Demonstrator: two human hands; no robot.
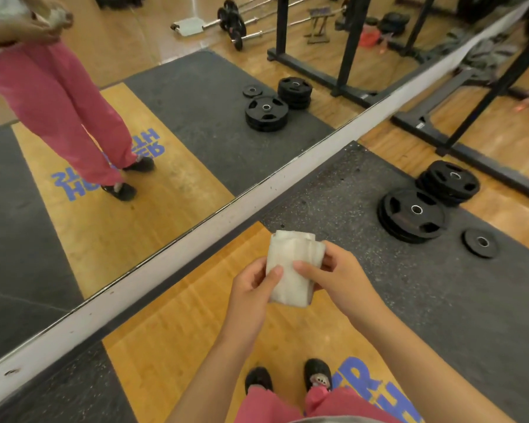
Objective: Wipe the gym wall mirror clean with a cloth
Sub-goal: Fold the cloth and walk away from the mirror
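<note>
Beside mirror [171,123], cloth [288,289] in grip of left hand [251,290], right hand [339,279]

Person wears pink trousers [266,407], black shoes [258,380], grey top [333,420]

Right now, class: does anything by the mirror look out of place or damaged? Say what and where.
Yes. Loose plates lie stacked on the mat, one small plate alone beside them. The white baseboard under the mirror is scuffed, with dark chips.

Honey-coloured wooden platform [196,325] flanked by dark speckled rubber matting [440,300]; stacked black round weight plates [411,215] lie near a black steel rack base [409,121].
</note>
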